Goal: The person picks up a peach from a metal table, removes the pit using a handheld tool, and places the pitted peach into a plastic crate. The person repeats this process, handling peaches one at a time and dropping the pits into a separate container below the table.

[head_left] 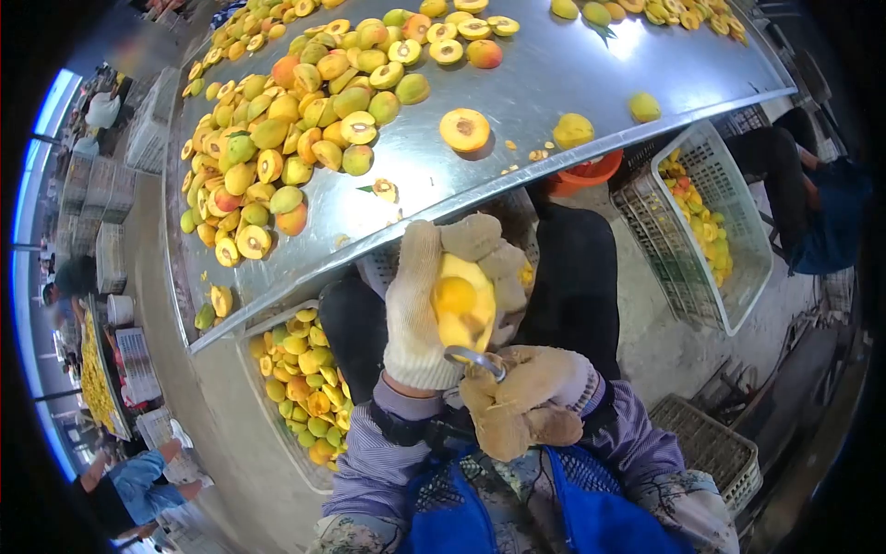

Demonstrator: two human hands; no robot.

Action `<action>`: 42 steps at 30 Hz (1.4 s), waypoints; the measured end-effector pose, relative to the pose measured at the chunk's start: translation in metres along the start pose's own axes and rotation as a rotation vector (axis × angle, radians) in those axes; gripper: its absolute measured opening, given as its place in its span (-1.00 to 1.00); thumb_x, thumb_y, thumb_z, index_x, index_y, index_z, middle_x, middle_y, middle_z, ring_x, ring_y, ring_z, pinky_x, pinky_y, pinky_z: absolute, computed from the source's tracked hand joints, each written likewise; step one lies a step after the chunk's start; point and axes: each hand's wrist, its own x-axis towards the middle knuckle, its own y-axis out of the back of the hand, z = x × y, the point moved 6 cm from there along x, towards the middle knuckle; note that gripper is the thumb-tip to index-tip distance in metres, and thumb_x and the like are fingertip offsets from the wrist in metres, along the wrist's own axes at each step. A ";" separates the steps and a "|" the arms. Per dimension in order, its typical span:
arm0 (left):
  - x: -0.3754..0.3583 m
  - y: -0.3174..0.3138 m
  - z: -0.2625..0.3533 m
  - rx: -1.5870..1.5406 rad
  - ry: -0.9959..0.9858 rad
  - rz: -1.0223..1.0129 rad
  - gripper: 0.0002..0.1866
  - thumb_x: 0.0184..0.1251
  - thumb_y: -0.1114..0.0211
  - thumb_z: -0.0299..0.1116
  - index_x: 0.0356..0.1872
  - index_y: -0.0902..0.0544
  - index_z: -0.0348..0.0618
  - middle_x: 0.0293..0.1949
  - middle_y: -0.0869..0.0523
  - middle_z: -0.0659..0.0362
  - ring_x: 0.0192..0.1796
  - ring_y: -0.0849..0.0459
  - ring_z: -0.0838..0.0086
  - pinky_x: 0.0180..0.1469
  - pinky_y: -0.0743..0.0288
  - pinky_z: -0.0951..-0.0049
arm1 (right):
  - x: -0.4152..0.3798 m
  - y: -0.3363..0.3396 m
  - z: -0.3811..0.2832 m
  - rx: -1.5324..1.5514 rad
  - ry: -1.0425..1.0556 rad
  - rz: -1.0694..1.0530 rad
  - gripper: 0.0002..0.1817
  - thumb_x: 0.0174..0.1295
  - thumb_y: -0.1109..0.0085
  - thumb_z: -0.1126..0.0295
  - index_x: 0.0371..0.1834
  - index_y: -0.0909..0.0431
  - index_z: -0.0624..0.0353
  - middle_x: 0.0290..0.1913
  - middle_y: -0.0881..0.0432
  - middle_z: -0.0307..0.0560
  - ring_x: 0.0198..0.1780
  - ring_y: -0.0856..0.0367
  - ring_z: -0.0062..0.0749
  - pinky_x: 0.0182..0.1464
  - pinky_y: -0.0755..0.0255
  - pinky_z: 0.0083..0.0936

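My left hand, in a pale knitted glove, is wrapped round a yellow half fruit with its hollowed cut face turned up. Below and to the right, my right hand, gloved too, grips a curved metal tool whose looped end touches the lower edge of the fruit. Both hands are in front of my lap, by the near edge of the metal table. On that table lies a large heap of halved yellow fruit.
Crates of fruit stand low at the left and at the right. A red bucket is under the table edge. Another person sits at the far right; an empty-looking crate stands at lower right.
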 end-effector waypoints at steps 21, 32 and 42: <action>0.166 0.068 0.123 2.650 -0.610 0.536 -0.30 0.26 -0.31 -0.15 0.37 -0.35 -0.26 0.26 -0.54 -0.12 0.30 -0.49 0.04 0.32 -0.35 0.29 | -0.008 -0.027 -0.065 -0.579 0.004 0.445 -0.64 0.38 -0.01 0.07 -0.30 -0.50 0.17 -0.70 -0.47 -0.19 -0.76 -0.46 -0.55 -0.71 -0.34 -0.64; 0.115 0.068 0.108 1.248 -0.020 0.260 -0.46 0.24 -0.37 -0.35 0.20 -0.42 -0.30 -0.15 -0.65 0.08 -0.35 -0.64 0.52 -0.25 -0.57 0.51 | -0.003 -0.029 -0.083 -0.594 0.032 0.479 -0.74 0.40 -0.02 0.21 -0.24 -0.49 0.21 -0.69 -0.51 -0.17 -0.71 -0.47 -0.54 -0.66 -0.27 -0.63; 0.016 0.028 0.059 0.729 -0.187 0.122 -0.41 0.32 -0.17 -0.39 0.36 -0.27 -0.32 0.23 -0.50 -0.10 0.20 -0.56 0.16 0.25 -0.46 0.23 | 0.014 -0.044 -0.077 -0.725 0.194 0.512 -0.72 0.38 -0.13 0.18 -0.24 -0.47 0.20 -0.61 -0.56 -0.19 -0.63 -0.52 -0.59 -0.57 -0.37 -0.64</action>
